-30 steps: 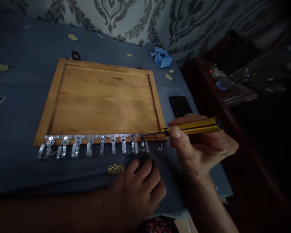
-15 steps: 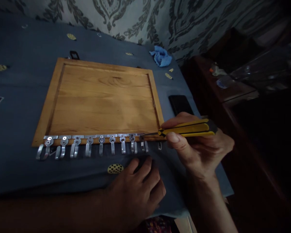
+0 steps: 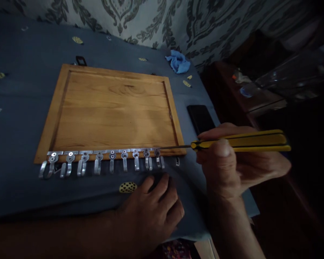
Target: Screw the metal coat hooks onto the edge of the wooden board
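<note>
My right hand (image 3: pixel 232 162) is closed around the yellow-and-black handle of a screwdriver (image 3: pixel 256 141). Its thin shaft runs left, nearly level, with the tip at the rightmost metal hook (image 3: pixel 157 158). That hook belongs to a row of several silver hooks (image 3: pixel 112 162) along the near edge of a framed wooden board (image 3: pixel 110 108). Screw heads show on several hooks. Below the row, my left hand (image 3: pixel 153 212) rests on the cloth, its fingers loosely bent and a little apart. Its thumb and palm side are hidden, and it does not touch the board.
A blue cloth with printed patches (image 3: pixel 16 118) covers the table. Right of the board lies a black phone-like slab (image 3: pixel 201 117). A crumpled blue rag (image 3: pixel 178 62) sits at the back, near the patterned curtain (image 3: pixel 143 21). Dark furniture (image 3: pixel 237 93) stands beyond the table's right edge.
My right hand has shifted right and back with the screwdriver, so more of the shaft and handle shows. The tip stays at the rightmost hook. My left hand has not moved.
</note>
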`<control>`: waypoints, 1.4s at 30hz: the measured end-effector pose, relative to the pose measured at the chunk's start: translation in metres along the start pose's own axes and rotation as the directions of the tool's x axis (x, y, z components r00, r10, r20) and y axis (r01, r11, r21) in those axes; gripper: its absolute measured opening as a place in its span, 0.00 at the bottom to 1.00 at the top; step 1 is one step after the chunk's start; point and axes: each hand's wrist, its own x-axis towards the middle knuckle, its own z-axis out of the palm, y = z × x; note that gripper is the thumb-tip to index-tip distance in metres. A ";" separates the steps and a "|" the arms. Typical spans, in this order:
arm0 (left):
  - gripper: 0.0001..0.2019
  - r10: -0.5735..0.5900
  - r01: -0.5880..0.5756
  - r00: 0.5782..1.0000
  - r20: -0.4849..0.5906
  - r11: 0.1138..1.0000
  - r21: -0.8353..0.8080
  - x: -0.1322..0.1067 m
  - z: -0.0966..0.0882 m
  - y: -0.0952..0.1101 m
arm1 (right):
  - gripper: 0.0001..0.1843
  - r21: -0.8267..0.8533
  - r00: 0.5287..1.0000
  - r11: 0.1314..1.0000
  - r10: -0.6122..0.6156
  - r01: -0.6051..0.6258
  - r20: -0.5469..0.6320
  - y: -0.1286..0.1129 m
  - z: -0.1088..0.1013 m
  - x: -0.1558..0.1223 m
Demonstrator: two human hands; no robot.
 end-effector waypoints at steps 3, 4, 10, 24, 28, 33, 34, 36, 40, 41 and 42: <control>0.13 0.003 -0.003 1.000 0.001 1.000 -0.002 0.000 0.000 0.000 | 0.08 0.000 0.999 1.000 0.025 -0.025 0.027 -0.002 0.002 0.000; 0.13 0.003 -0.003 1.000 0.001 1.000 0.003 0.000 0.000 0.000 | 0.09 0.009 0.999 1.000 0.029 -0.029 0.042 -0.002 0.003 0.000; 0.13 0.004 -0.004 1.000 0.007 1.000 0.004 -0.002 0.001 0.001 | 0.15 0.048 0.994 0.999 -0.006 0.001 0.108 -0.002 0.006 0.001; 0.13 0.001 -0.001 1.000 -0.009 1.000 -0.002 0.001 -0.001 0.001 | 0.11 0.058 0.995 0.998 0.007 -0.013 0.102 -0.003 0.007 0.001; 0.13 0.004 -0.004 1.000 -0.003 1.000 0.001 0.000 -0.001 0.001 | 0.14 0.056 0.994 0.998 -0.002 -0.004 0.108 -0.002 0.007 0.001; 0.08 0.027 -0.027 0.998 -0.053 1.000 -0.010 -0.001 -0.002 0.002 | 0.08 -0.021 0.994 0.998 -0.060 0.058 -0.092 0.003 0.002 0.002; 0.08 0.032 -0.033 0.998 -0.061 0.999 -0.014 -0.001 -0.002 0.002 | 0.08 -0.036 0.989 0.998 -0.052 0.047 -0.136 0.004 0.001 0.002; 0.07 0.034 -0.035 0.997 -0.067 0.999 -0.015 -0.001 -0.003 0.001 | 0.09 -0.042 0.986 0.999 -0.041 0.035 -0.162 0.005 0.000 0.003; 0.08 0.051 -0.052 0.997 -0.061 0.998 -0.018 0.000 -0.004 0.000 | 0.07 0.002 0.999 0.999 -0.050 0.050 -0.015 0.003 0.000 0.003; 0.08 0.057 -0.059 0.997 -0.058 0.998 -0.022 0.000 -0.005 -0.001 | 0.08 0.009 0.999 0.999 -0.040 0.040 0.015 0.002 0.001 0.002; 0.09 0.063 -0.065 0.997 -0.051 0.998 -0.025 0.000 -0.005 -0.001 | 0.10 0.012 0.999 1.000 -0.025 0.025 0.034 0.001 0.002 0.002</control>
